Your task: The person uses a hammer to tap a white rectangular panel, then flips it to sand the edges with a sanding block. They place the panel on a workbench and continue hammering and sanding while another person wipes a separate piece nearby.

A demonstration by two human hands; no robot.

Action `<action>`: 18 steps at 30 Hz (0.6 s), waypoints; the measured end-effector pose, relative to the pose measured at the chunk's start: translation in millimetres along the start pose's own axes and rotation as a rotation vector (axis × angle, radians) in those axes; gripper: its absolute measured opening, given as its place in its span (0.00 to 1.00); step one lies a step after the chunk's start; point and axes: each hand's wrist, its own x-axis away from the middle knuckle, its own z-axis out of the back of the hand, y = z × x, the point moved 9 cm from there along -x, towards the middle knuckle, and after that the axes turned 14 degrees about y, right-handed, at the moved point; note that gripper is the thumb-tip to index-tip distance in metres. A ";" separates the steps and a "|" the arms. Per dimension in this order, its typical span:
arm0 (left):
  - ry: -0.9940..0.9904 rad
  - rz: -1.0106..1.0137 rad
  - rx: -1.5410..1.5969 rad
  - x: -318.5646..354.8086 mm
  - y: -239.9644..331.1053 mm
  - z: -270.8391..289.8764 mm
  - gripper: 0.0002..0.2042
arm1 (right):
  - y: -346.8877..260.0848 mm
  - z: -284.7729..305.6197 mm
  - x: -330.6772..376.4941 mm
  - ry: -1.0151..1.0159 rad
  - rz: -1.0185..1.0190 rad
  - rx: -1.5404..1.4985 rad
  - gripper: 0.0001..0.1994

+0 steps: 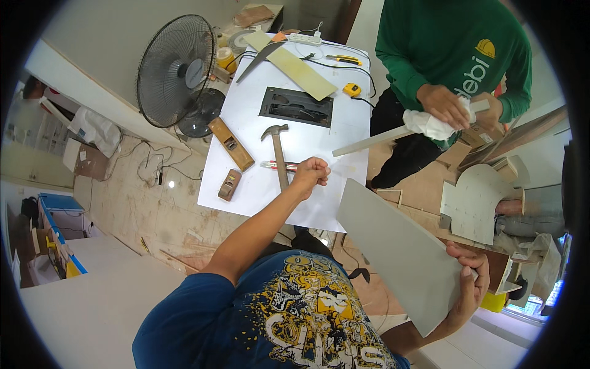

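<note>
My right hand [470,277] grips the lower right edge of a flat grey board [399,252], which slants up to the table's near right corner. Over the front of the white table [246,202] my left hand [312,175] is closed with its fingers curled; whatever may be in them is hidden. Just left of it lie a claw hammer [278,150] and a red-handled utility knife [270,165] partly under the hammer's handle. Two wooden hand planes, one long [231,144] and one short [229,185], rest farther left.
Across the table a co-worker in a green sleeve [399,61] holds a white cloth [430,122] around a narrow grey strip [369,141]. A fan [178,71] stands left. Farther back lie a hand saw [258,60], pale strip [301,72], yellow tape measure [352,90], yellow knife [344,59] and cables.
</note>
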 end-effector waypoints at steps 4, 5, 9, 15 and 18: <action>-0.028 -0.040 0.039 5.7 14.7 -15.1 0.06 | -1.3 -6.4 1.6 -0.025 0.018 -0.045 0.12; -0.043 -0.034 0.059 8.5 16.0 -19.1 0.06 | -5.2 -8.1 0.1 -0.033 0.038 -0.048 0.12; 0.027 0.022 0.001 1.1 -7.6 1.3 0.07 | -3.9 -18.5 -3.6 -0.033 -0.033 -0.103 0.09; -0.045 0.145 -0.166 27.8 -28.8 -11.1 0.12 | -12.0 -21.1 -3.5 -0.038 -0.031 -0.098 0.07; -0.084 -0.008 -0.304 35.8 -16.2 -27.3 0.16 | -10.0 -23.7 -4.9 -0.049 -0.052 -0.100 0.06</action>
